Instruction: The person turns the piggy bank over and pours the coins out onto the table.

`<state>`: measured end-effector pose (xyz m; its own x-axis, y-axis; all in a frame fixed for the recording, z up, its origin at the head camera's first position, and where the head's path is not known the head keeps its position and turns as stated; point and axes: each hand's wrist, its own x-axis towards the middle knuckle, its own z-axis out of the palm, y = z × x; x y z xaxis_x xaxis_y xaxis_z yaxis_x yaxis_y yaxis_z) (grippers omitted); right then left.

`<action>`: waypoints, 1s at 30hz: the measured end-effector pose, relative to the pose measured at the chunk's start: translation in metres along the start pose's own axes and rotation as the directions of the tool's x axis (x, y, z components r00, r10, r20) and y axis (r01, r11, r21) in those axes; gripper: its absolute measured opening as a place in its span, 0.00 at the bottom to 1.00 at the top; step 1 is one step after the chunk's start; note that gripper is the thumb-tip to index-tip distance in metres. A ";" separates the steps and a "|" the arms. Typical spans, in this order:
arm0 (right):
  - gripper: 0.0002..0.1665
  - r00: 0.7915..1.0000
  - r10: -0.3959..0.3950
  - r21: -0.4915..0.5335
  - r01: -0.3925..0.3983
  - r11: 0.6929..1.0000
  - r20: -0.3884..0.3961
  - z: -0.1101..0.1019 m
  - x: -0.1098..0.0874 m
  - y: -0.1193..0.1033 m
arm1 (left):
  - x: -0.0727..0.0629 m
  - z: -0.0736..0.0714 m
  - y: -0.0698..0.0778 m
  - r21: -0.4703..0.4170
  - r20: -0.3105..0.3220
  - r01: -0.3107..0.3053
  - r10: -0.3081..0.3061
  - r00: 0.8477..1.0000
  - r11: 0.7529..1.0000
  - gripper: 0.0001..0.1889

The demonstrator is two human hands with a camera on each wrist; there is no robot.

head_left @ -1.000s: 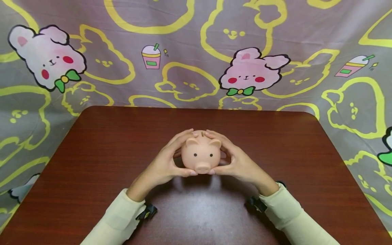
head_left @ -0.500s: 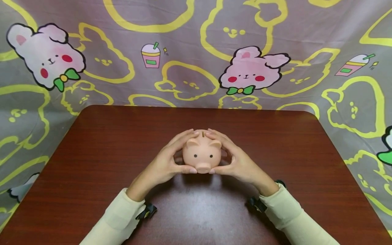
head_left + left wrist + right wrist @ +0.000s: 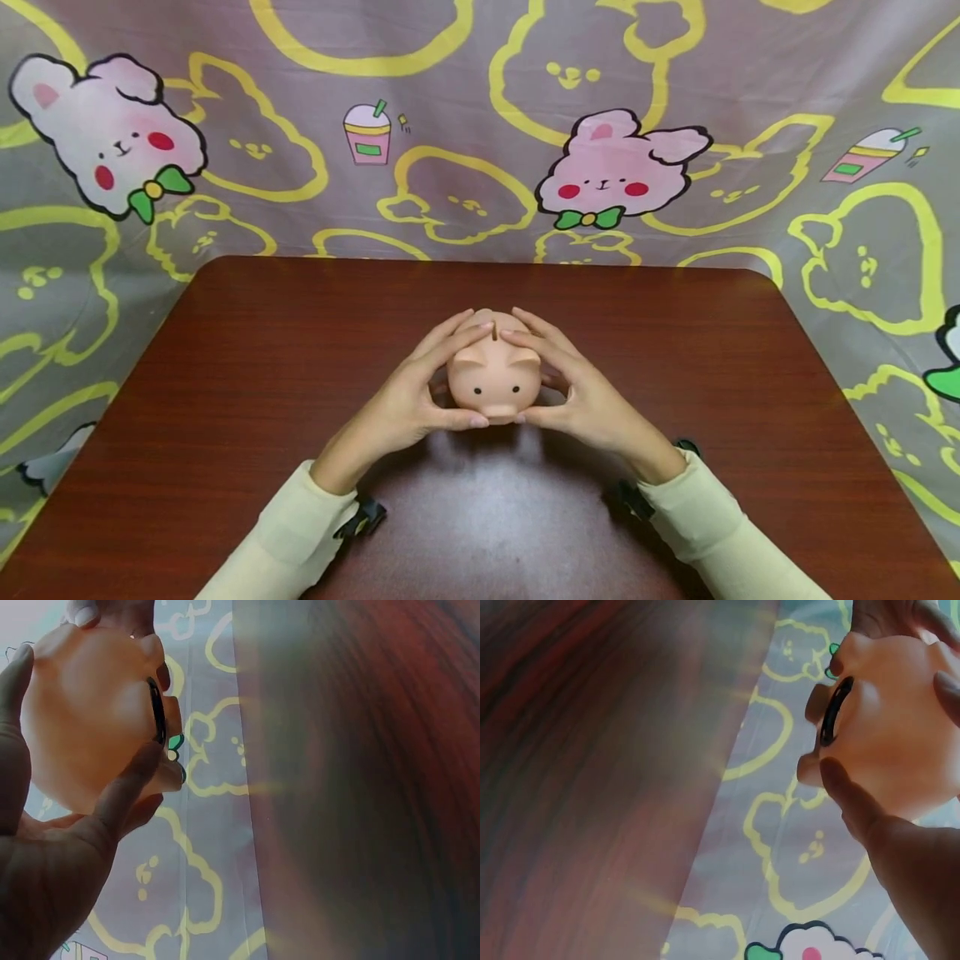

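Observation:
A pink piggy bank (image 3: 495,375), with black dot eyes and a coin slot on top, faces me above the middle of the table. On its left side my left hand (image 3: 401,404) grips it, thumb beside the snout and fingers over the upper side. My right hand (image 3: 594,402) mirrors this grip on the right. The bank tips forward, snout low. From the left wrist view, a black round plug (image 3: 157,711) shows edge-on on its underside, among stubby feet. That plug (image 3: 836,711) also appears in the right wrist view, close to my right thumb.
A dark red-brown wooden table (image 3: 262,375) with rounded far corners lies beneath. Behind and beside it hangs a grey curtain (image 3: 450,108) printed with yellow outlines and cartoon rabbits. Black straps (image 3: 362,517) sit at both wrists, by the pale sleeves (image 3: 281,533).
The piggy bank has tilted forward between both hands, its snout turning downward and more of its top and coin slot coming into view. Both hands keep their grip.

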<state>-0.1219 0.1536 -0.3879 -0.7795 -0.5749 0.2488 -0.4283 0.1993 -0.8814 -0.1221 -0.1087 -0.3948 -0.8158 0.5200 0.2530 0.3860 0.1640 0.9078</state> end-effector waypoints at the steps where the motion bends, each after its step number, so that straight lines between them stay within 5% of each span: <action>1: 0.51 1.000 -0.015 -0.016 0.015 1.000 -0.002 0.000 0.000 0.000 | 0.001 0.000 0.001 0.008 -0.003 -0.007 0.007 1.000 1.000 0.53; 5: 0.50 0.997 -0.073 -0.078 0.073 0.994 0.003 0.001 0.001 -0.003 | 0.002 0.000 0.001 0.049 -0.013 -0.045 0.045 0.999 0.998 0.53; 13: 0.54 0.999 -0.023 0.041 0.021 0.999 0.031 -0.007 0.004 -0.007 | 0.003 -0.001 0.000 0.119 0.000 -0.164 0.165 0.986 0.979 0.50; 18: 0.52 0.998 -0.066 0.059 0.065 0.996 0.022 -0.007 0.005 -0.005 | 0.005 -0.001 0.000 0.225 -0.008 -0.214 0.221 0.975 0.951 0.49; 30: 0.53 0.967 -0.255 -0.130 0.250 0.960 -0.023 0.003 -0.004 -0.010 | -0.002 0.000 0.013 0.386 0.057 -0.336 0.342 0.938 0.859 0.41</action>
<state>-0.1136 0.1516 -0.3814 -0.6550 -0.5883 0.4742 -0.6649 0.1505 -0.7316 -0.1157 -0.1073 -0.3836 -0.6089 0.5914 0.5287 0.7723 0.2897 0.5653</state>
